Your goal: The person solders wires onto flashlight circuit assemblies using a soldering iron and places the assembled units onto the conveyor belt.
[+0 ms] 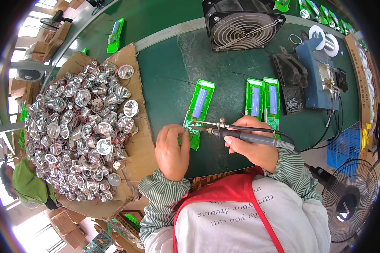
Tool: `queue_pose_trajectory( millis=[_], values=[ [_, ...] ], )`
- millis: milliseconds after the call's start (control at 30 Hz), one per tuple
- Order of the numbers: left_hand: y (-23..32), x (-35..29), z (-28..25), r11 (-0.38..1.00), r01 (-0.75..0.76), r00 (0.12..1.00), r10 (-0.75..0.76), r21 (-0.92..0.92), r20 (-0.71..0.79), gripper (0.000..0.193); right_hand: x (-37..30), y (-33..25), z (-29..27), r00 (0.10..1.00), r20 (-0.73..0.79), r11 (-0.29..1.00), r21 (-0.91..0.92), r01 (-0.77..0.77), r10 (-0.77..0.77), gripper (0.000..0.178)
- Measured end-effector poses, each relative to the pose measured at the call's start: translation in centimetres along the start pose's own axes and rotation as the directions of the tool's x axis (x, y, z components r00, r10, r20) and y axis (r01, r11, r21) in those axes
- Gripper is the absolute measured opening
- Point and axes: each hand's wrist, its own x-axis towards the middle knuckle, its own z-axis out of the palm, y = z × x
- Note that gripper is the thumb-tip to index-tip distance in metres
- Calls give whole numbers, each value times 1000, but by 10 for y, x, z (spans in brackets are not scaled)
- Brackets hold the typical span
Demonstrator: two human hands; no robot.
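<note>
My right hand (255, 143) is wrapped round the grey handle of a soldering iron (249, 137), which has a thin feed tube along its top. Its tip points left, at the small circuit board (192, 126) in a green plastic housing (206, 107) that holds a purple battery cell (199, 102). At the left edge of that board my left hand (171, 149) has its fingers pinched together; what they hold is too small to make out. Two more green housings (254, 98) with purple cells lie side by side beyond my right hand, which partly hides them.
A heap of silvery reflector cups (80, 130) with red wires lies on cardboard (141, 156) at the left. A boxy fan (245, 29) stands at the back. To the right are a black iron holder (289, 76), a blue solder feeder (314, 71) and a round fan (348, 202).
</note>
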Motion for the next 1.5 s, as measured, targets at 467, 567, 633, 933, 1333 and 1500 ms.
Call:
queue_pose_trajectory(
  millis=[467,567,633,933,1333,1500],
  values=[
    [2,1,1,1000,11,1000,-11,-19,-1,11,2,3,1,1000,-23,999,34,1,0,15],
    [2,1,0,1000,9,1000,-9,-15,-1,11,-3,-4,-2,999,-22,999,8,-35,35,16],
    [2,1,1,1000,4,1000,-4,-15,-3,11,-6,-4,-5,999,-39,1000,-8,12,-12,16],
    [4,-1,-1,1000,-1,1000,1,-14,-18,9,-19,-5,-21,989,-127,994,66,89,-80,18],
    [16,-5,-17,957,-102,992,78,271,95,38,-21,-9,-38,981,-154,987,93,132,-117,19],
    [-3,54,-23,991,-73,997,74,113,-1,37,-21,-10,-44,972,-213,987,104,125,-101,18]
  ],
)
